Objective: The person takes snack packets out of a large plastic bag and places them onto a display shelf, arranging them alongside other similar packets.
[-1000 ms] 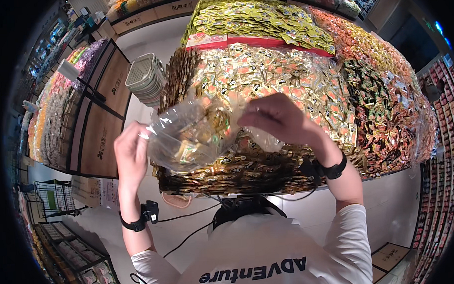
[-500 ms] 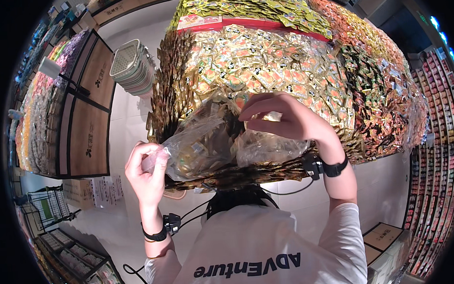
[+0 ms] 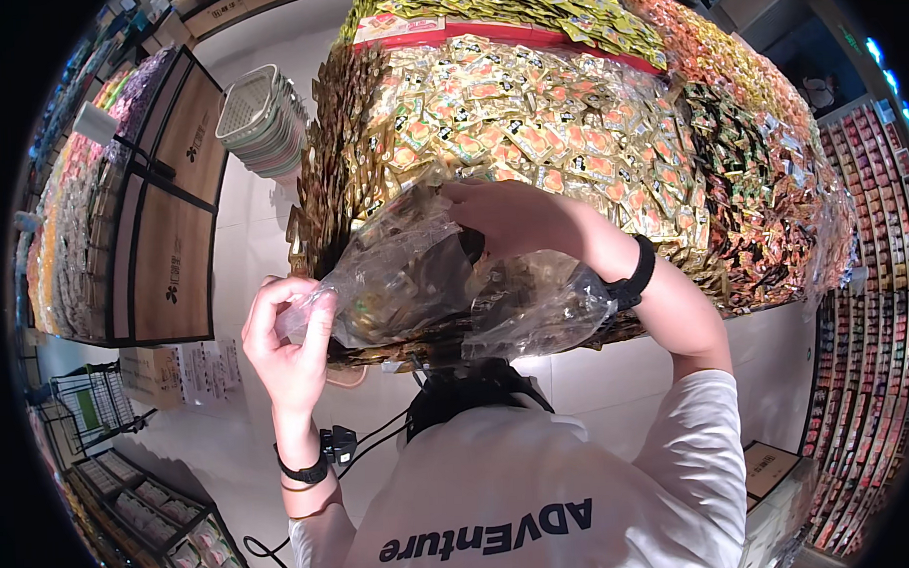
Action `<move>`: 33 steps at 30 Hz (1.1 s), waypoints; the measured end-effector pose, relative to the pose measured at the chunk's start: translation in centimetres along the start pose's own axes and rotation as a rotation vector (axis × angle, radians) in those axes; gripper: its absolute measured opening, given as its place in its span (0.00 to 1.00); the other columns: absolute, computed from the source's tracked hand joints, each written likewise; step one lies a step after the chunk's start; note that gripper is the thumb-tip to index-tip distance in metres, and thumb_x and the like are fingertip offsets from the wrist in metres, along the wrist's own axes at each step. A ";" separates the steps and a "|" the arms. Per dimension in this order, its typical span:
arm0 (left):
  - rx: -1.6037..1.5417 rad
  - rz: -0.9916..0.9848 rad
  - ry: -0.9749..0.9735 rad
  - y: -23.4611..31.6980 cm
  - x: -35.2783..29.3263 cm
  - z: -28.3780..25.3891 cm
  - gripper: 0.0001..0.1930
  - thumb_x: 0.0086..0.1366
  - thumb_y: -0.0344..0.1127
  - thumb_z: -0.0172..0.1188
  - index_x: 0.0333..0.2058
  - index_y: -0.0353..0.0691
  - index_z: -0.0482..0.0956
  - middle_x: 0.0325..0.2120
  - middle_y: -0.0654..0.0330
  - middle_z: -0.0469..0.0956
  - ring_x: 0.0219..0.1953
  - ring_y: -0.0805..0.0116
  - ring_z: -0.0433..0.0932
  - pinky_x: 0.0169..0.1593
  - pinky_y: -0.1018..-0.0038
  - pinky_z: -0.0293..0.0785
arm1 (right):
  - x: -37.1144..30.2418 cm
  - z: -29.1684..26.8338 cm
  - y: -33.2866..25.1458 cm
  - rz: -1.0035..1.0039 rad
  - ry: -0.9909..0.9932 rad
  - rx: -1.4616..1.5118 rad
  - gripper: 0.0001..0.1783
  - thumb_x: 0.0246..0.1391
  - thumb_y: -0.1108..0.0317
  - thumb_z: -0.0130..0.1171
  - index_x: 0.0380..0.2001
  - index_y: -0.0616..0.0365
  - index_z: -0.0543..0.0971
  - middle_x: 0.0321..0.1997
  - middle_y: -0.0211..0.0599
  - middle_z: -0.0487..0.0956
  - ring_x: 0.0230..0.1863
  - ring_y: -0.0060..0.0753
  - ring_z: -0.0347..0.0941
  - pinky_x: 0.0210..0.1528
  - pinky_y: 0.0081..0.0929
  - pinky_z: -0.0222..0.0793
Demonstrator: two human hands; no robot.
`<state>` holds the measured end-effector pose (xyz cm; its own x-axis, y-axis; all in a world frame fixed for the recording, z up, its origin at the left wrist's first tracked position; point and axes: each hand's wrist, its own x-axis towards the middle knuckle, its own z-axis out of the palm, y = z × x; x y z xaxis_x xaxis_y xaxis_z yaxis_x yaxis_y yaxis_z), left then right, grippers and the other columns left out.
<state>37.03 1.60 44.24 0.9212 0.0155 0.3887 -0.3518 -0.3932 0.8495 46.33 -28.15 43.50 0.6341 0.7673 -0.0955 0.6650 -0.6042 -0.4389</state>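
Observation:
A see-through plastic bag (image 3: 414, 275) lies crumpled over the near edge of a heap of small gold snack packets (image 3: 549, 130). Its left corner is pinched between the thumb and fingers of my left hand (image 3: 291, 330). My right hand (image 3: 517, 217) reaches in from the right, bent over the top of the bag, with its back towards the view. The fingertips are hidden against the bag and its dark folds, so what they touch cannot be made out. Gold packets show through the plastic.
A red divider strip (image 3: 556, 48) separates the gold packets from green ones behind. Orange and dark packets fill the display's right side. Stacked baskets (image 3: 259, 121) stand left, near a wooden-sided display (image 3: 167, 214). Packed shelves (image 3: 866, 300) line the right. A shopping cart (image 3: 88, 407) is lower left.
My right hand has moved left and down over the bag, its fingers passing out of sight. The bag's right part has shifted nearer. My left hand keeps its pinch on the corner.

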 end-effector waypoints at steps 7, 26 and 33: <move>-0.022 -0.025 0.028 -0.1 -0.8 0.0 0.09 0.58 0.26 0.70 0.34 0.36 0.78 0.27 0.64 0.75 0.29 0.77 0.72 0.36 0.81 0.69 | -1.0 1.2 2.4 -0.059 0.037 -0.001 0.22 0.38 0.76 0.64 0.42 0.60 0.76 0.44 0.37 0.75 0.50 0.48 0.74 0.48 0.41 0.73; 0.018 0.011 0.036 0.5 -2.3 0.9 0.10 0.58 0.24 0.70 0.34 0.36 0.76 0.28 0.64 0.74 0.30 0.77 0.70 0.36 0.81 0.67 | -3.1 4.1 4.3 -0.225 0.234 -0.258 0.10 0.47 0.70 0.61 0.36 0.49 0.81 0.37 0.32 0.79 0.46 0.42 0.77 0.41 0.38 0.74; 0.062 0.052 0.055 0.6 -3.4 1.7 0.11 0.56 0.22 0.69 0.34 0.35 0.75 0.29 0.62 0.74 0.31 0.74 0.70 0.37 0.80 0.67 | -1.7 4.5 5.5 -0.254 0.050 -0.292 0.07 0.44 0.66 0.63 0.30 0.51 0.81 0.31 0.30 0.78 0.42 0.39 0.78 0.43 0.39 0.72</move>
<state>33.94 -0.28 42.82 0.8909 0.0432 0.4522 -0.3865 -0.4511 0.8045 47.09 -31.79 37.22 0.4482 0.8934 0.0308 0.8832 -0.4372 -0.1700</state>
